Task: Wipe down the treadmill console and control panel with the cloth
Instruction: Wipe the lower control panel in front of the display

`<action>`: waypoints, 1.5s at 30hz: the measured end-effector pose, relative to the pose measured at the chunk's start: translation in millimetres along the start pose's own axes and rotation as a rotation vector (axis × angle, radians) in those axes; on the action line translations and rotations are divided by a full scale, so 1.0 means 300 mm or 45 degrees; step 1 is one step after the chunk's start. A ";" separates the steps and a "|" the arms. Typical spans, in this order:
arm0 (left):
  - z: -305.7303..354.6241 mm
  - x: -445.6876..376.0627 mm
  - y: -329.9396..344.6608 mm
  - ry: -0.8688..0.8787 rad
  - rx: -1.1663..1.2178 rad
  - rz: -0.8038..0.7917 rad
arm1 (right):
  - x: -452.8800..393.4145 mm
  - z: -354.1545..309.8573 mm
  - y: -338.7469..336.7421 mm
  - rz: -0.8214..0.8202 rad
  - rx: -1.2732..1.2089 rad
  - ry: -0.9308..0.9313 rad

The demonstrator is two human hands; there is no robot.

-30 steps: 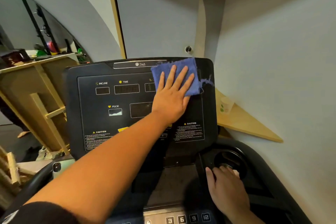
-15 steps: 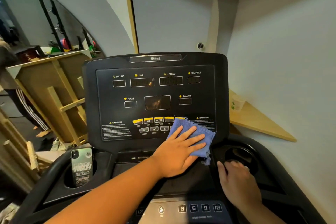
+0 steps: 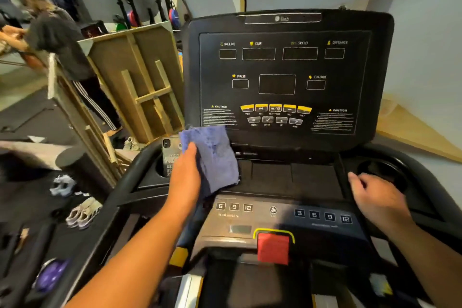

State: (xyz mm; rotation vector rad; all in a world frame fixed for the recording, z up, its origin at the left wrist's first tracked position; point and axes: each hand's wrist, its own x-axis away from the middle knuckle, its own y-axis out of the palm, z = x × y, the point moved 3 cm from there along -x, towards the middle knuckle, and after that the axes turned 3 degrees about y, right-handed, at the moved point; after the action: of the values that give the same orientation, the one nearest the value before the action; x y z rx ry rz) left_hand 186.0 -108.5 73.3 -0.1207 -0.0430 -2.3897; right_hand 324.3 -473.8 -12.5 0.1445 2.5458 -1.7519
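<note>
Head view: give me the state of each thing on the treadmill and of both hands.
Cloth: held in left hand, at the console's lower left corner.
Left hand: closed on cloth.
Right hand: open, resting by the right cup holder.
Displays: dark.
Phone: upright in left cup holder, partly behind cloth.
Red stop button: untouched.

console (image 3: pixel 285 77) labelled incline, time, speed, pulse, calorie, caution, control panel (image 3: pixel 282 215) keys 6, 9, 12
</note>
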 end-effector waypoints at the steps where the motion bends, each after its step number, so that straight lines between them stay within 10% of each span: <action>1: -0.004 0.000 -0.036 0.101 -0.173 0.045 | -0.002 0.001 -0.009 -0.002 -0.051 -0.044; 6: -0.086 0.116 -0.068 0.846 -0.840 -0.170 | 0.092 0.071 -0.041 0.079 -0.376 -0.189; 11: -0.383 0.260 -0.039 0.827 -1.544 -0.392 | 0.337 0.188 -0.082 0.359 -0.295 -0.537; 22: -0.362 0.233 -0.047 0.622 -1.626 -0.197 | 0.406 0.300 -0.027 -0.541 -0.351 0.114; 34: -0.419 0.351 0.108 0.644 -1.579 -0.155 | 0.425 0.251 -0.077 -0.631 -0.124 0.196; 41: -0.448 0.523 0.235 0.837 -1.651 -0.604 | 0.427 0.217 -0.110 -0.625 -0.115 0.188; 45: -0.399 0.450 0.305 0.810 -1.617 -0.519 | 0.419 0.223 -0.094 -0.633 -0.093 0.194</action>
State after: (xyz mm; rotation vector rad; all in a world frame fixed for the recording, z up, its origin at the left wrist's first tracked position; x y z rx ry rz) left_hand 140.9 -274.9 -32.6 0.0792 1.8689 -2.3343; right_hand 195.6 -540.0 -21.8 -0.4098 2.9409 -1.8448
